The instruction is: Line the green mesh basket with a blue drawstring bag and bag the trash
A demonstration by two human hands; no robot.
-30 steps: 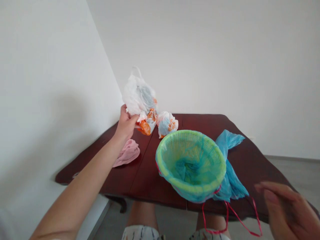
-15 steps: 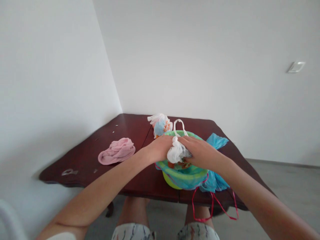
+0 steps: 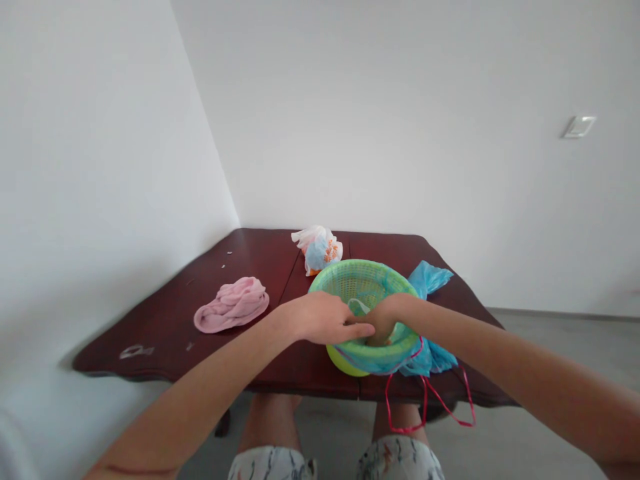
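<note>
A green mesh basket point(image 3: 350, 265) stands at the table's near right, lined with a thin blue drawstring garbage bag point(image 3: 373, 363) folded over its rim. My right hand point(image 3: 384, 320) reaches down inside it, with its fingers hidden. Beside that hand, a white plastic bag's handle point(image 3: 358, 307) shows in the basket; most of the bag is out of sight. My left hand point(image 3: 333, 320) is over the basket's left side, thumb apart and fingers stretched toward my right hand. I see nothing held in it.
A pink cloth point(image 3: 233, 305) lies on the dark wooden table point(image 3: 175, 327), left of the basket. Behind the basket sits a knotted white bag with orange print point(image 3: 319, 250). Blue plastic point(image 3: 429, 279) spreads to the right, and a pink drawstring point(image 3: 425, 407) hangs over the front edge.
The white plastic bag has gone down into the basket, my right hand following it inside. My left hand has come off the bag and is spread over the rim.
</note>
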